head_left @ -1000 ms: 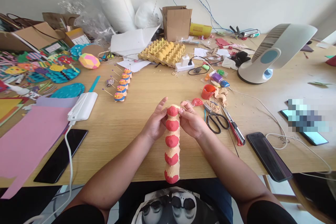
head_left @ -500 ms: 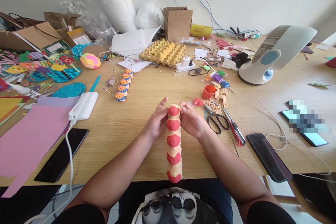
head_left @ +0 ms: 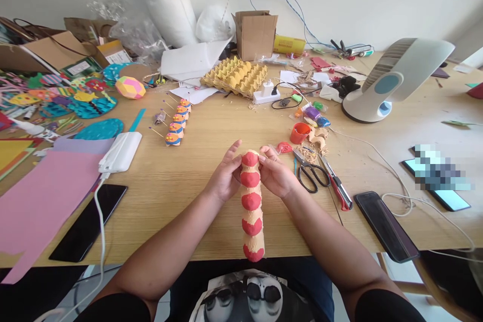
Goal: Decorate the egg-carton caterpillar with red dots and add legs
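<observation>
A strip of egg carton [head_left: 252, 206] with red clay domes on its bumps lies lengthwise on the wooden table [head_left: 188, 176], reaching from my hands to the near edge. My left hand [head_left: 225, 175] grips its far end from the left, fingers curled against the top red dome. My right hand [head_left: 276, 174] holds the same end from the right, thumb and fingers pinched on the carton's tip. Close to the right hand lie a lump of red clay [head_left: 284, 147] and black-handled scissors [head_left: 311, 172].
A small decorated caterpillar [head_left: 176, 124], an orange cup [head_left: 299, 132], a yellow egg tray [head_left: 234, 75] and a white fan [head_left: 396, 76] stand beyond. Phones [head_left: 386, 224] [head_left: 87, 221], a red knife [head_left: 337, 182], a power bank [head_left: 119, 151], pink paper [head_left: 41, 196] and cables surround me.
The near end of the carton strip has swung slightly to the right. Both hands have kept their grip on the far end.
</observation>
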Demonstrator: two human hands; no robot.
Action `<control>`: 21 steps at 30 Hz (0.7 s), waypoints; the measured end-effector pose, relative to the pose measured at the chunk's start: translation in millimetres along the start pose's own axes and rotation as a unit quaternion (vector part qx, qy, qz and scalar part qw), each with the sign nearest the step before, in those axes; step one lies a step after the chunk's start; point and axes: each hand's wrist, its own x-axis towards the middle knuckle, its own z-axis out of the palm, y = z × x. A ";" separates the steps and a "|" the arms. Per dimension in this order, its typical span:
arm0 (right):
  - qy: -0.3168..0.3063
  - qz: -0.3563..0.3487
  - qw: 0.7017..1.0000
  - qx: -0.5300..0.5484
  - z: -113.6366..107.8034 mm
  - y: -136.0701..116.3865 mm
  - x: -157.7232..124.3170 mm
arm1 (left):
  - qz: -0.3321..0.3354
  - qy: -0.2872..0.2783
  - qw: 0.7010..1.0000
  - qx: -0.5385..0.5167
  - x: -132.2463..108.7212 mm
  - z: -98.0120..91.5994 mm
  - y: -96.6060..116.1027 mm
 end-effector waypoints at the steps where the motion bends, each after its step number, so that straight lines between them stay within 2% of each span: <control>1: -0.001 0.004 1.000 0.002 -0.1 -0.3 -0.2 | 0.003 -0.001 1.000 0.006 -0.3 0.4 0.1; 7: 0.004 0.011 1.000 0.003 -0.5 0.7 -0.6 | 0.033 0.007 0.999 0.038 -1.4 1.9 -0.3; 15: -0.007 0.008 1.000 0.025 -3.1 2.0 0.0 | 0.029 -0.025 0.998 0.043 -3.8 3.2 4.5; 21: -0.011 0.002 1.000 0.014 -2.4 2.1 0.7 | 0.035 -0.015 0.997 0.068 -2.4 0.7 3.9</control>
